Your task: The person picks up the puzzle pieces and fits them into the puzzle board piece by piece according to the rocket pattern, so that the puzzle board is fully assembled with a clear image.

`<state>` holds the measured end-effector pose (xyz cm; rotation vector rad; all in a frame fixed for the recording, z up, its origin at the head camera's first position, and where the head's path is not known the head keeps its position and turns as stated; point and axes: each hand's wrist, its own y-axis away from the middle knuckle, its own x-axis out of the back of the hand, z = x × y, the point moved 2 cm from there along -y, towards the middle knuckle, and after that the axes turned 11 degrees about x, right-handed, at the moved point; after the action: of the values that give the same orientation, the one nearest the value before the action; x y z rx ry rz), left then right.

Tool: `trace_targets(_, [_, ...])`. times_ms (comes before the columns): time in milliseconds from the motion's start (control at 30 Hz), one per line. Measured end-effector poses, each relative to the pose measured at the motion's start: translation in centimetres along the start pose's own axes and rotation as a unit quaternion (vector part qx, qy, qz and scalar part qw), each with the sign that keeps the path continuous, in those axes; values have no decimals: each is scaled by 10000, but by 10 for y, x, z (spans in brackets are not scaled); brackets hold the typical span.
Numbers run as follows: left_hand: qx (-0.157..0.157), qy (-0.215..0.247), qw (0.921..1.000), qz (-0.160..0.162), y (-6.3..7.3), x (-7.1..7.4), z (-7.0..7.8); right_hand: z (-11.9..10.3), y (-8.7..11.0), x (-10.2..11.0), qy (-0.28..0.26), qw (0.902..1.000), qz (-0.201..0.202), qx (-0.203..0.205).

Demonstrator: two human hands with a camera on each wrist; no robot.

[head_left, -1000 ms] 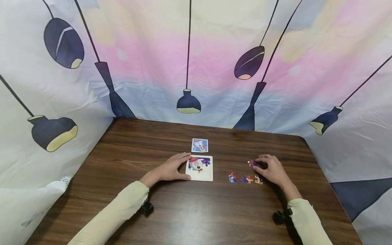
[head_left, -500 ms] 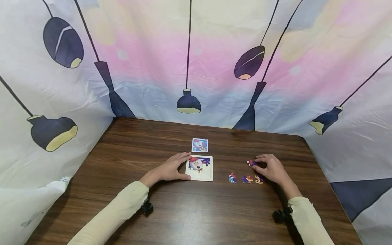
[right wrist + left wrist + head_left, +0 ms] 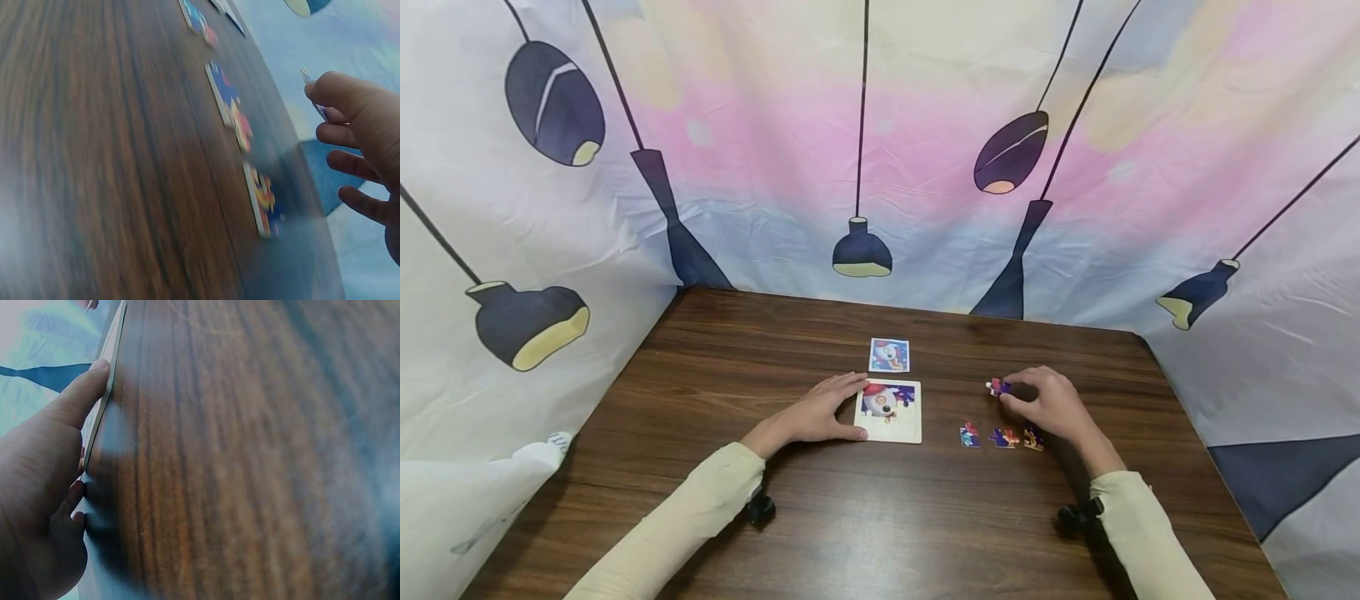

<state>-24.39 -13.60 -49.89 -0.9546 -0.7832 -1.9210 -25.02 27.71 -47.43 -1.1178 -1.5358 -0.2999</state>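
On the tabletop [image 3: 865, 521], the left hand [image 3: 816, 412] rests, spread wide, against the puzzle board [image 3: 904, 428]; farther right, the right hand [image 3: 1052, 402] pinches a puzzle piece [image 3: 997, 387] beyond three loose pieces [image 3: 1003, 437]

A dark brown wood-grain table [image 3: 737, 350] is enclosed at its far edge and on both sides by a printed fabric backdrop [image 3: 775, 108], washed in pink, yellow and pale blue. Navy pendant lamps [image 3: 862, 254] (flat shapes, merely printed) are shown on thin dark cords [image 3: 862, 100], their openings coloured mostly yellow. At the lower right, a dark blue patch [image 3: 1273, 479] is seen. At the lower left, a small mark [image 3: 560, 442] is printed, perhaps lettering, though it cannot be read.
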Motion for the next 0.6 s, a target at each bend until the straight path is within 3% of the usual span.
trace_targets(600, [89, -2, 10000, -44, 0, 0, 2, -48, -38, -32, 26, 9975, -333, 616])
